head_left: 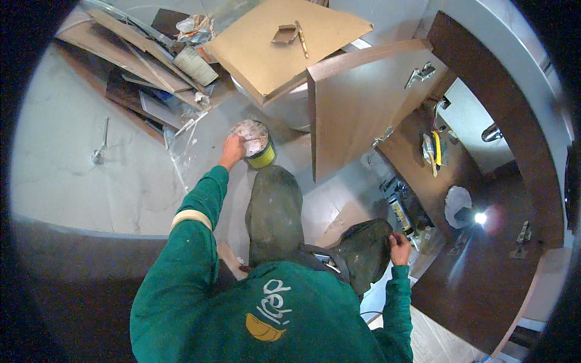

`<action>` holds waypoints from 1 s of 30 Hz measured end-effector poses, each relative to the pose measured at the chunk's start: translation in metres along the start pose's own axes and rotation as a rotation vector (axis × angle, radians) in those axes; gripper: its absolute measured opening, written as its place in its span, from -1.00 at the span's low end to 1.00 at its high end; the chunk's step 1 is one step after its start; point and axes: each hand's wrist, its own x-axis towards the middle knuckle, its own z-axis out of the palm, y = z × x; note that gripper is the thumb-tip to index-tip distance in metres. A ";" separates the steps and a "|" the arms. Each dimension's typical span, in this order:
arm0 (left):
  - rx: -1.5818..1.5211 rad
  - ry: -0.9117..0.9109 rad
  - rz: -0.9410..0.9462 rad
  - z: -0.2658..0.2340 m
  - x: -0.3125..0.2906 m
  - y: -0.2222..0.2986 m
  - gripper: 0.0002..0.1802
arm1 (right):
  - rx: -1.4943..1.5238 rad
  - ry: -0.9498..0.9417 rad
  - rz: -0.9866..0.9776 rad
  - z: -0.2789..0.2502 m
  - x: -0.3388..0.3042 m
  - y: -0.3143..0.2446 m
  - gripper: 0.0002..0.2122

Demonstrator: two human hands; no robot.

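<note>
My left hand (233, 150) is closed at the left side of a small round bucket (262, 158), dark with a yellow-green band. Pale, pinkish-white stuff (251, 133) fills the top of it. A thin dark line runs from my fingers across this stuff, too small to name. By my bent right knee, my right hand (399, 248) has its fingers curled together against the dark trouser leg. Whatever those fingers may hold is too small to make out.
An open brown cabinet door (369, 103) stands ahead on the right. Inside the cabinet are a lit lamp (480, 218) and a yellow-handled tool (436, 151). A sealant tube (400, 216) lies below. Cardboard (284, 45) and stacked boards (139, 48) occupy the far side.
</note>
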 end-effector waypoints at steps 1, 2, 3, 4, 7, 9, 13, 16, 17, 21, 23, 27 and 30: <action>0.081 -0.111 -0.025 0.005 0.003 -0.005 -0.74 | 0.019 0.000 -0.022 -0.003 -0.003 -0.010 -0.73; 0.085 -0.112 -0.023 0.010 0.005 -0.009 -0.74 | 0.010 -0.004 -0.009 -0.002 -0.004 -0.021 -0.74; 0.099 -0.147 -0.041 0.014 0.007 -0.012 -0.75 | 0.020 -0.027 -0.063 -0.002 -0.006 -0.033 -0.74; 0.117 -0.176 -0.039 0.017 0.007 -0.017 -0.76 | 0.019 -0.054 -0.068 -0.002 -0.009 -0.046 -0.74; 0.059 -0.125 0.017 0.022 0.008 -0.027 -0.79 | 0.010 -0.128 -0.089 0.005 -0.015 -0.094 -0.74; -0.012 0.013 0.096 0.018 0.006 -0.029 -0.80 | -0.005 -0.189 -0.133 0.012 -0.017 -0.131 -0.73; -0.272 0.343 0.156 -0.023 -0.008 -0.012 -0.81 | -0.039 -0.342 -0.237 0.031 -0.029 -0.204 -0.75; -0.683 0.238 -0.209 -0.071 -0.043 0.029 -0.80 | 0.093 -0.516 -0.344 0.063 -0.039 -0.257 -0.73; -0.849 0.144 -0.271 -0.085 -0.057 0.046 -0.79 | 0.106 -0.586 -0.353 0.079 -0.041 -0.277 -0.72; -1.328 -0.109 -0.345 -0.123 -0.106 0.125 -0.81 | 0.413 -0.567 -0.454 0.148 -0.045 -0.355 -0.65; -1.327 -0.119 -0.330 -0.130 -0.124 0.157 -0.82 | 0.514 -0.581 -0.284 0.174 -0.038 -0.385 -0.64; -1.234 -0.148 -0.274 -0.129 -0.141 0.167 -0.77 | 0.661 -0.581 -0.209 0.189 -0.032 -0.404 -0.66; -1.132 -0.090 -0.220 -0.115 -0.110 0.111 -0.74 | 0.676 -0.605 -0.205 0.177 -0.031 -0.397 -0.70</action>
